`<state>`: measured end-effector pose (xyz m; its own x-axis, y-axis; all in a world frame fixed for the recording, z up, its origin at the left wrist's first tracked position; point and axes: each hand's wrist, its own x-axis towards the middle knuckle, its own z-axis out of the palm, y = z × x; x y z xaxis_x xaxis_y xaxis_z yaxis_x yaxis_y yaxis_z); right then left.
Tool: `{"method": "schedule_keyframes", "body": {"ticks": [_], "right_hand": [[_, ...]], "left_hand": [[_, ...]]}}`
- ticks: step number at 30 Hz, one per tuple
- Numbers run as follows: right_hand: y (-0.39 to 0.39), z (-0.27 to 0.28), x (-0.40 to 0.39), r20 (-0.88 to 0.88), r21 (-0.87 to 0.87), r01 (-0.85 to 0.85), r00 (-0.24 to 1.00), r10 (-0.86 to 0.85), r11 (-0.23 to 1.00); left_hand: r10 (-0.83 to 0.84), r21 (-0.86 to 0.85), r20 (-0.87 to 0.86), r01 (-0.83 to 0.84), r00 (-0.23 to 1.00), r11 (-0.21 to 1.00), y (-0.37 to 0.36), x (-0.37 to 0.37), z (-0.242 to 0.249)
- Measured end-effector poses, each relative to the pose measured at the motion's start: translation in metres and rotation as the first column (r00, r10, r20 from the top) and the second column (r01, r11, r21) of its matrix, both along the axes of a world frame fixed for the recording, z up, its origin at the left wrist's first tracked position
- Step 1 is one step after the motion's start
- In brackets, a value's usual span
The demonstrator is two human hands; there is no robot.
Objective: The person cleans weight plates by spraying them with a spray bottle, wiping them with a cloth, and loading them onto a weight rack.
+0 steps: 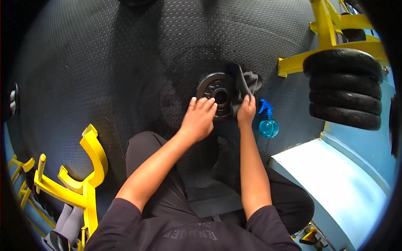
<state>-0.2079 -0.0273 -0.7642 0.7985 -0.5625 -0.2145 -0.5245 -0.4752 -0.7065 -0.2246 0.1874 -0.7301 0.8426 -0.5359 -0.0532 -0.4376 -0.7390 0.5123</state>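
Observation:
A round black weight plate (pixel 205 87) with a hole at its centre is in front of me, over the dark textured floor. My left hand (pixel 199 119) rests on its near left edge, fingers extended and slightly apart. At the plate's right side, my right hand (pixel 246 111) grips a dark grey cloth (pixel 252 82), its fingers closed on the fabric. The cloth covers part of the plate's right edge. Just right of my right hand stands a spray bottle (pixel 269 127) with blue liquid and a blue trigger head.
Several black plates (pixel 345 98) hang stacked on a yellow rack (pixel 299 62) at the right. Yellow metal frames (pixel 87 188) stand at the lower left. A white surface (pixel 331 175) lies at the lower right. My bent legs frame the near floor.

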Motion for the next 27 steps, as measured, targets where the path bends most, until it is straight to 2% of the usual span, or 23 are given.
{"method": "schedule_keyframes", "body": {"ticks": [1, 2, 3, 4, 5, 6, 7, 8, 10, 13, 14, 15, 16, 17, 18, 19, 20, 21, 22, 24, 25, 26, 27], "right_hand": [[-0.005, 0.008, -0.012, 0.02, 0.254, 0.102, 0.994, -0.111, 0.962], [-0.007, 0.014, -0.024, 0.039, 0.252, 0.112, 0.991, -0.126, 0.961], [-0.011, 0.015, -0.039, 0.078, 0.529, 0.238, 0.942, -0.325, 0.814], [-0.016, 0.018, -0.053, 0.056, 0.762, 0.292, 0.859, -0.509, 0.578], [-0.024, 0.022, -0.066, 0.072, 0.762, 0.288, 0.852, -0.519, 0.579], [-0.029, 0.026, -0.077, -0.05, 0.871, 0.319, 0.815, -0.577, 0.375], [-0.031, 0.028, -0.089, -0.183, 0.932, 0.331, 0.78, -0.598, 0.146], [-0.031, 0.029, -0.099, -0.171, 0.941, 0.311, 0.781, -0.6, 0.137], [-0.031, 0.031, -0.11, -0.114, 0.989, 0.032, 0.799, -0.59, -0.147], [-0.028, 0.053, -0.111, 0.024, 0.936, -0.211, 0.838, -0.545, -0.283], [-0.031, 0.057, -0.108, 0.048, 0.929, -0.241, 0.831, -0.555, -0.281], [-0.036, 0.061, -0.106, 0.071, 0.969, -0.194, 0.811, -0.581, -0.152], [-0.036, 0.072, -0.102, 0.09, 0.991, -0.132, 0.793, -0.602, -0.026], [-0.04, 0.084, -0.097, 0.123, 0.984, -0.173, 0.815, -0.566, -0.034], [-0.042, 0.098, -0.09, 0.128, 0.982, -0.185, 0.812, -0.569, -0.043], [-0.043, 0.111, -0.086, 0.09, 0.986, -0.151, 0.843, -0.53, -0.073], [-0.043, 0.119, -0.082, 0.051, 0.988, -0.114, 0.871, -0.488, -0.102], [-0.04, 0.122, -0.081, 0.048, 0.987, -0.118, 0.87, -0.491, -0.113], [-0.037, 0.123, -0.077, 0.062, 0.988, -0.113, 0.91, -0.411, -0.102], [-0.022, 0.124, -0.067, 0.074, 0.988, -0.112, 0.947, -0.313, -0.105], [-0.006, 0.129, -0.062, 0.091, 0.994, -0.098, 0.983, -0.162, -0.039], [0.014, 0.133, -0.06, 0.089, 0.996, -0.089, 0.996, -0.006, 0.026], [0.039, 0.137, -0.061, 0.058, 0.977, -0.085, 0.989, 0.139, 0.194]], "left_hand": [[-0.07, 0.147, 0.047, 0.063, 0.996, 0.987, -0.016, 0.0, -0.001], [-0.159, 0.312, 0.18, 0.098, 0.971, 0.945, -0.028, 0.004, -0.005], [-0.171, 0.386, 0.228, 0.073, 0.958, 0.92, -0.04, 0.006, -0.016], [-0.183, 0.454, 0.274, 0.041, 0.944, 0.89, -0.05, 0.011, -0.022], [-0.248, 0.488, 0.288, 0.08, 0.925, 0.869, -0.054, 0.016, -0.027], [-0.326, 0.478, 0.323, 0.144, 0.889, 0.866, -0.052, 0.023, -0.024], [-0.36, 0.439, 0.188, 0.25, 0.914, 0.863, -0.049, 0.029, -0.016], [-0.396, 0.39, 0.054, 0.345, 0.917, 0.854, -0.044, 0.036, -0.006], [-0.34, 0.262, 0.067, 0.312, 0.938, 0.913, -0.042, 0.031, -0.016], [-0.324, 0.116, 0.016, 0.32, 0.946, 0.94, -0.033, 0.035, 0.001], [-0.307, 0.062, -0.007, 0.307, 0.952, 0.95, -0.031, 0.035, 0.007], [-0.313, 0.072, 0.012, 0.312, 0.95, 0.947, -0.03, 0.036, 0.018], [-0.221, -0.082, -0.085, 0.214, 0.972, 0.973, -0.027, 0.034, 0.033], [-0.139, -0.222, -0.194, 0.095, 0.971, 0.97, -0.024, 0.032, 0.046], [-0.139, -0.212, -0.183, 0.099, 0.973, 0.972, -0.019, 0.03, 0.053], [-0.018, -0.34, -0.342, -0.106, 0.94, 0.935, -0.014, 0.026, 0.057], [0.074, -0.421, -0.505, -0.32, 0.86, 0.849, -0.009, 0.021, 0.061], [0.057, -0.436, -0.73, -0.528, 0.682, 0.729, 0.0, 0.016, 0.049], [-0.106, -0.447, -0.874, -0.697, 0.474, 0.561, 0.01, 0.011, 0.044], [-0.176, -0.388, -0.913, -0.916, 0.368, 0.099, 0.015, -0.006, 0.04], [-0.084, -0.358, -0.929, -0.933, 0.359, -0.025, 0.013, -0.007, 0.036], [-0.067, -0.349, -0.934, -0.936, 0.351, -0.032, 0.028, -0.007, 0.027], [-0.318, -0.34, -0.883, -0.937, 0.347, -0.078, 0.047, -0.009, 0.007]]}}
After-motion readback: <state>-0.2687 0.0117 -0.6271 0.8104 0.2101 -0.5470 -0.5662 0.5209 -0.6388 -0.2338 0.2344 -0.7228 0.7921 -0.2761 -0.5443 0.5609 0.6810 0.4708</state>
